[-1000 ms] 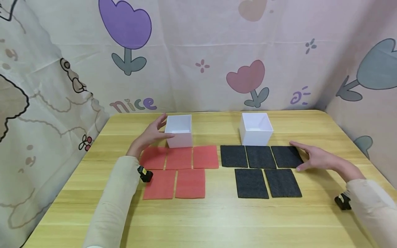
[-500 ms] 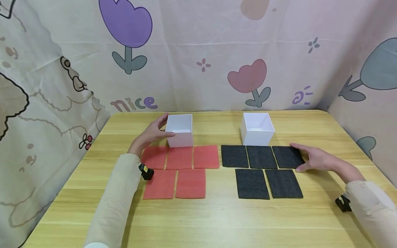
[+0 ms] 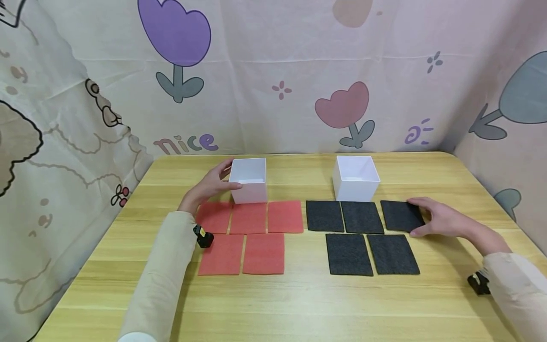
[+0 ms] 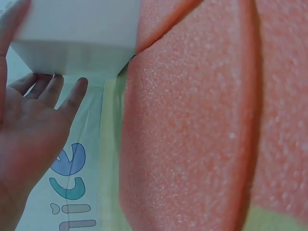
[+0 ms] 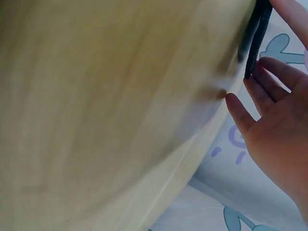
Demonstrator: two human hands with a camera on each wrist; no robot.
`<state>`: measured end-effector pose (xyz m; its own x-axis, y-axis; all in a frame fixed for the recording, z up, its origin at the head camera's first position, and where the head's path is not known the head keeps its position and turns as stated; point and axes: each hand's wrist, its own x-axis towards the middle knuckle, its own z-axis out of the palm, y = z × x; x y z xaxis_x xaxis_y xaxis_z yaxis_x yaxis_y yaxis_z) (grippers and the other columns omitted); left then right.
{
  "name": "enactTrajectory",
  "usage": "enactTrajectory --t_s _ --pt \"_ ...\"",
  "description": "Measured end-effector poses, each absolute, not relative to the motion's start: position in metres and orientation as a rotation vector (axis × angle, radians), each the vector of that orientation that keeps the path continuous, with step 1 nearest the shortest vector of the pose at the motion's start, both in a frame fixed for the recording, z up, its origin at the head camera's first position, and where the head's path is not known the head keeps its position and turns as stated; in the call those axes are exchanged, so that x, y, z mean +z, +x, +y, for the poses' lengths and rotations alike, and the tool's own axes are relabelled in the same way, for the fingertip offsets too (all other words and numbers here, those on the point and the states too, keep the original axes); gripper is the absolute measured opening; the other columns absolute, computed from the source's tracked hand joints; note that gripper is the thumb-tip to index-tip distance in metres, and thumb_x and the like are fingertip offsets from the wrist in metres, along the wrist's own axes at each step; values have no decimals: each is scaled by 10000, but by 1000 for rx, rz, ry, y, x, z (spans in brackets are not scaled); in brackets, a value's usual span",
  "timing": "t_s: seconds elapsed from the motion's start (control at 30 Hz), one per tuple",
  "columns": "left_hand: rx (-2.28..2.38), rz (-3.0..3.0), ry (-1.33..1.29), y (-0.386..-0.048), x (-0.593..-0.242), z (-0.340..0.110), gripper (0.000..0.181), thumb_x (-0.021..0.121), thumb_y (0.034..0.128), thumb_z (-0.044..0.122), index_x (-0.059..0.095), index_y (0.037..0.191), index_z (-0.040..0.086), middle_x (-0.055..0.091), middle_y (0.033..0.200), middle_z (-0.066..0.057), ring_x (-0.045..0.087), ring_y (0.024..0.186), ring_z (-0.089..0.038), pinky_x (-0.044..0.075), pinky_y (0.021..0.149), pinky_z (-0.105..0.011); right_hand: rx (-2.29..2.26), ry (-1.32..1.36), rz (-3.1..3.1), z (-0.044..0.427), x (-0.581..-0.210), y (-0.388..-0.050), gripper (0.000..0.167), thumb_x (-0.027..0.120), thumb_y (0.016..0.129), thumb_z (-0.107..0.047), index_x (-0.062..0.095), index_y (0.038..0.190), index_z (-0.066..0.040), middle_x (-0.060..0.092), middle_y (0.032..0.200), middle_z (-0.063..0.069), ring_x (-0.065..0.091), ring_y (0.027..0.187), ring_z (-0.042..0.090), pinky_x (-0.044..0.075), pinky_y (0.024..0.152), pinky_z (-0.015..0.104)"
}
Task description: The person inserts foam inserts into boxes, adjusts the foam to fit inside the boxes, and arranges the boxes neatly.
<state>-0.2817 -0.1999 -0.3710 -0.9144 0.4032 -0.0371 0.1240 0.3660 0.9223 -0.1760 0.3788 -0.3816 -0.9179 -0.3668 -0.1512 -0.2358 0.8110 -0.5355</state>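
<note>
My left hand (image 3: 209,186) is at the left white box (image 3: 249,192) in the head view, thumb across its front wall and fingers along its left side. In the left wrist view, fingertips (image 4: 82,84) touch the box wall. At the right end of the back black row, my right hand (image 3: 444,219) pinches a black felt square (image 3: 401,216), thumb at its near edge and fingers at its far edge. The right wrist view shows this square (image 5: 260,38) nearly edge-on by the fingers.
Red squares (image 3: 264,254) lie in two rows before the left box. Several other black squares (image 3: 349,254) lie flat at the right. A second white box (image 3: 356,190) stands behind them. The wooden table (image 3: 299,308) meets a printed cloth (image 3: 256,118) at the back.
The right hand has shifted slightly right, and the black square with it, widening the gap to its neighbour. The left hand stays at the left box.
</note>
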Motion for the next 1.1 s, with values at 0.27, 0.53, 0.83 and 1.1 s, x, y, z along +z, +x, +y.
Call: enactTrajectory --t_s 0.27,0.53,0.83,1.1 --pt "1549 2394 460 -281 -372 -200 907 698 879 117 97 1558 90 106 1601 -125 140 1450 -315 249 1119 -454 -759 -431 2783 379 -372 -176 936 828 749 -269 314 1399 165 245 1387 400 306 1204 609 315 920 708" --pt "1539 2412 447 -279 -372 -202 916 701 878 134 89 1560 97 115 1602 -110 150 1448 -306 253 1118 -450 -767 -409 2870 375 -357 -182 907 799 765 -273 319 1390 177 255 1376 384 302 1219 560 293 936 692" --pt "1549 2392 412 -271 -363 -195 915 697 882 118 79 1555 70 94 1604 -121 131 1450 -316 280 1103 -439 -828 -382 2857 379 -338 -184 903 768 790 -224 254 1412 179 211 1365 403 298 1193 603 293 934 707" --pt "1568 2385 407 -278 -376 -199 931 703 885 150 66 1563 124 64 1612 -84 100 1457 -301 249 1116 -452 -803 -462 2935 369 -324 -191 902 791 760 -221 293 1397 179 263 1350 384 298 1211 557 297 915 697"
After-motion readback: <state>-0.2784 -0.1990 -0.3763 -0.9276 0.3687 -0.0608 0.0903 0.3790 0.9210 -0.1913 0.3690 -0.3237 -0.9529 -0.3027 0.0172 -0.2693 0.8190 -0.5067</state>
